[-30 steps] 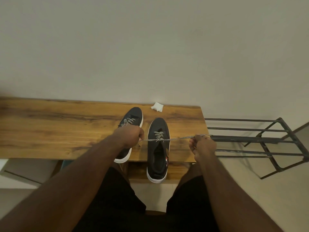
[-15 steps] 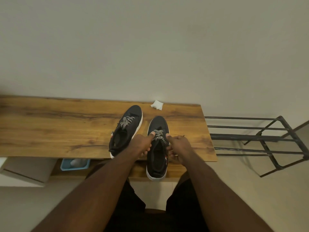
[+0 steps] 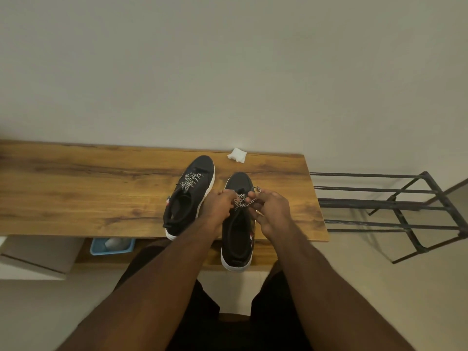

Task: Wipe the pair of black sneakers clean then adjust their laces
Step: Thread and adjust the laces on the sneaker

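Note:
Two black sneakers with white soles lie on the wooden table (image 3: 76,188), toes toward the wall. The left sneaker (image 3: 187,198) is laced and untouched. The right sneaker (image 3: 236,239) hangs its heel over the table's near edge. Over its tongue my left hand (image 3: 217,209) and my right hand (image 3: 271,211) each pinch part of the black-and-white lace (image 3: 241,201), close together. A small loop of lace stands up beside my right fingers. A crumpled white wipe (image 3: 237,155) lies by the wall behind the shoes.
A black metal rack (image 3: 395,206) stands on the floor right of the table. Under the table sit a blue tray (image 3: 111,247) and a pale box (image 3: 38,252). My legs in black shorts are below the table edge.
A second ago my hands held the lace ends stretched wide apart. They have come together over the right sneaker's tongue and now pinch the lace there with a loop formed.

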